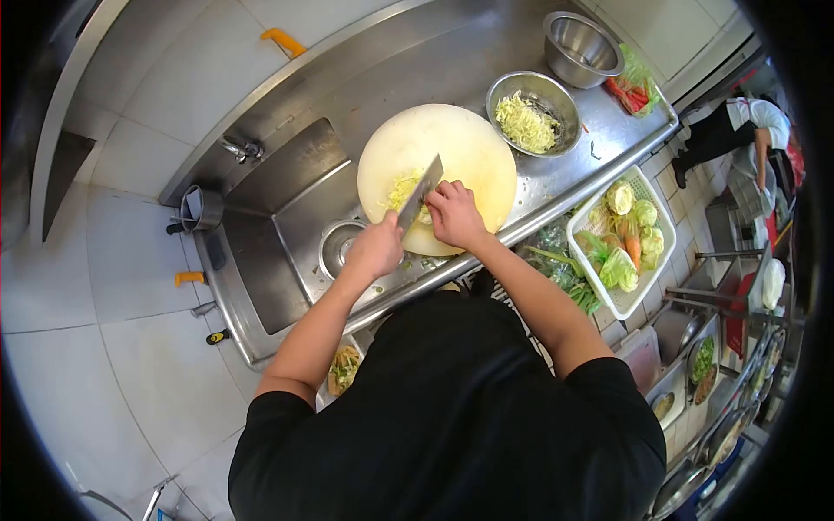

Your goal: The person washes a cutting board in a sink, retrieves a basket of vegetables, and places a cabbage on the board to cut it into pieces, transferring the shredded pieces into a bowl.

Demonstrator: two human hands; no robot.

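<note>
Cabbage (404, 191), part shredded, lies on the round cutting board (473, 143) beside the sink (287, 208); we judge the step as slicing, with a steel bowl (532, 111) of finished shreds just beyond the board. Our left hand (375, 249) is closed round the handle of a cleaver (423, 191), blade tilted over the pile, and our right hand (452, 213) presses down, curled, on the cabbage beside the blade. Next stroke, we reckon, calls for the holding hand kept tucked clear of the edge.
</note>
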